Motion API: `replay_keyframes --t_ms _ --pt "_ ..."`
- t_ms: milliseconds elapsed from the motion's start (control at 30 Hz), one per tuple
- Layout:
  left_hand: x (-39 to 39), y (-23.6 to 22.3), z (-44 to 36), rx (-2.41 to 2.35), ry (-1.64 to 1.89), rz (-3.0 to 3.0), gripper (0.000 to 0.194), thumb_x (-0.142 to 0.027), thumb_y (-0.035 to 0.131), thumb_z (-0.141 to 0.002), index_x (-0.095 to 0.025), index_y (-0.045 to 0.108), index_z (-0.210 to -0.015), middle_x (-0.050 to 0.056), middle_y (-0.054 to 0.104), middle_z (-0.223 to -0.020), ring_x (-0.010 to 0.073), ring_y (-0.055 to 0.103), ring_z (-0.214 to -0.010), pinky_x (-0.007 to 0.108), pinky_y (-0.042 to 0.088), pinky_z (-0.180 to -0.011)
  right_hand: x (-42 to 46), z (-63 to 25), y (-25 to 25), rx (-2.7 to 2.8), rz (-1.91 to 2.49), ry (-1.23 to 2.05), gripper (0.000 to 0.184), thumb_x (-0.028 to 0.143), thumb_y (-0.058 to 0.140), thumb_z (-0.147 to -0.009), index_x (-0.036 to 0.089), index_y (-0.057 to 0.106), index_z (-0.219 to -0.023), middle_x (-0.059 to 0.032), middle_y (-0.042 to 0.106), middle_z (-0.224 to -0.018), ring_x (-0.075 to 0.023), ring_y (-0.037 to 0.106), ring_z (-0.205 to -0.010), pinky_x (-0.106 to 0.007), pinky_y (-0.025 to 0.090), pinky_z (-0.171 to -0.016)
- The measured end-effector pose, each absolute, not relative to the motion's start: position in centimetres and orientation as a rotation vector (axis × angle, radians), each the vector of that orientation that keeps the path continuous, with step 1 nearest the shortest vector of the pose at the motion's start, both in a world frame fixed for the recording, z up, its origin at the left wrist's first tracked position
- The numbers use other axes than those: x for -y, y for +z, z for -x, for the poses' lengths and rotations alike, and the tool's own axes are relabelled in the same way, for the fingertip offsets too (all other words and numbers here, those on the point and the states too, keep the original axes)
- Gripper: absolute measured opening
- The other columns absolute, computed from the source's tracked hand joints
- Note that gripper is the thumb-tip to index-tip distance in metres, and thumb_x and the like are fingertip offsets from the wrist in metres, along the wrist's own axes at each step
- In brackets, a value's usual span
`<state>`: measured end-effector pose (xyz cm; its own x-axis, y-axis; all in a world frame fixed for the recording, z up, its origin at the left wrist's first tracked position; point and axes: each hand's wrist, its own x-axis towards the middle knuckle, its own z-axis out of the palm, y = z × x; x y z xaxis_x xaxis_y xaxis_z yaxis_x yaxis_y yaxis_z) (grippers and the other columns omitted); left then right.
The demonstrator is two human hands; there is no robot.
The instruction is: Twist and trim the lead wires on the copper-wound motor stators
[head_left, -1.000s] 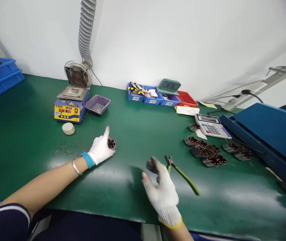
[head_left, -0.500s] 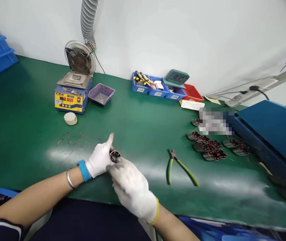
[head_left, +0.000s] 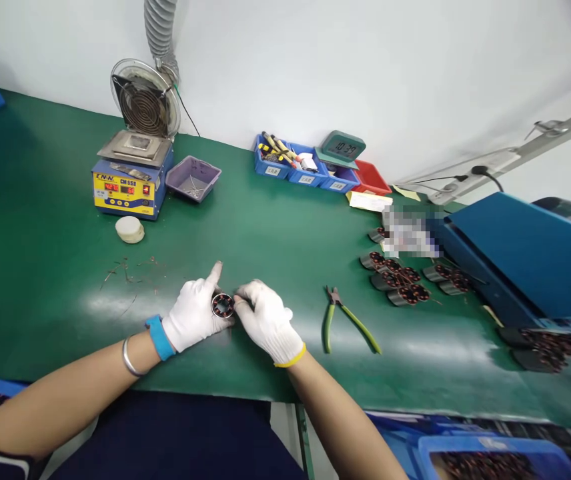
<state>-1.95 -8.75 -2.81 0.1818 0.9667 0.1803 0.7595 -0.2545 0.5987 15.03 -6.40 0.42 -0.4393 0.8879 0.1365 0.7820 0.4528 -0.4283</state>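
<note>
My left hand (head_left: 191, 317), in a white glove, is closed round a motor stator (head_left: 222, 305), a metal ring with copper windings inside. The ring's open end faces up, just above the green table. My left index finger points away from it. At the ring's right edge is my right hand (head_left: 268, 323), also gloved, with thumb and fingertips pinched together. Whatever is between those fingertips is too small to make out. To the right lie green-handled cutting pliers (head_left: 334, 299), jaws pointing away from me. Copper wire scraps (head_left: 125, 270) lie left of my hands.
A solder pot (head_left: 128, 187) stands back left, beside a purple tray (head_left: 193, 179) and a round white pad (head_left: 130, 229). Blue bins (head_left: 307, 175) and a clock (head_left: 343, 146) line the wall. Several stators (head_left: 393, 277) stand at right, near a blue machine (head_left: 530, 253).
My right hand has moved from in front of the stator to its right edge, fingers now pinched there. My left hand keeps its hold. The whole view has shifted slightly.
</note>
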Motion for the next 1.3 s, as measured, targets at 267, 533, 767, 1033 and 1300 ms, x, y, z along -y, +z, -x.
replay_keyframes --t_ms 267,533,767,1033,1300 --pt "8.2 -3.0 3.2 -1.394 0.672 -2.169 0.081 -0.033 0.057 -0.076 -0.013 0.025 -0.147 0.012 0.067 -0.111 0.0300 0.062 -0.103 0.046 0.048 -0.092 5.8 -15.5 -1.2 2.631 1.373 -0.069 0.011 0.020 0.054 -0.082 0.018 0.063 -0.076 -0.0066 0.066 -0.079 -0.0226 0.060 -0.084 -0.041 0.032 -0.107" --pt "8.2 2.0 7.0 -1.393 0.905 -1.603 0.080 -0.038 0.051 -0.080 -0.013 0.020 -0.149 0.016 0.054 -0.130 0.0275 0.059 -0.113 0.041 0.051 -0.089 7.0 -14.8 -1.4 2.675 1.395 0.072 0.013 0.025 0.057 -0.084 0.016 0.064 -0.079 -0.0114 0.067 -0.095 -0.0272 0.056 -0.100 -0.038 0.041 -0.096" --pt "9.1 2.3 1.0 -1.844 0.338 -2.079 0.081 -0.043 0.062 -0.075 -0.012 0.032 -0.145 0.014 0.067 -0.108 0.0303 0.066 -0.096 0.036 0.050 -0.078 6.1 -16.2 0.3 2.499 1.453 0.517 0.031 0.024 0.058 -0.080 0.018 0.061 -0.110 -0.0102 0.063 -0.110 -0.0226 0.060 -0.095 -0.035 0.048 -0.081" --pt "8.6 1.1 2.1 -1.758 0.347 -1.989 0.091 -0.036 0.065 -0.068 -0.012 0.027 -0.146 0.009 0.069 -0.105 0.0279 0.067 -0.092 0.033 0.050 -0.072 5.4 -15.4 1.7 2.475 1.437 1.144 0.104 0.050 0.080 -0.055 0.030 0.033 -0.146 -0.0061 0.065 -0.116 -0.0285 0.062 -0.102 -0.035 0.048 -0.080" --pt "9.0 1.2 1.9 -1.646 0.273 -2.237 0.040 -0.036 0.057 -0.073 -0.023 0.064 -0.110 0.004 0.063 -0.095 0.0204 0.063 -0.076 0.031 0.047 -0.070 6.2 -18.3 0.4 2.517 1.350 1.056 0.026 0.030 0.046 -0.091 0.025 0.070 -0.099 -0.0008 0.072 -0.097 -0.0173 0.064 -0.086 -0.026 0.043 -0.070"
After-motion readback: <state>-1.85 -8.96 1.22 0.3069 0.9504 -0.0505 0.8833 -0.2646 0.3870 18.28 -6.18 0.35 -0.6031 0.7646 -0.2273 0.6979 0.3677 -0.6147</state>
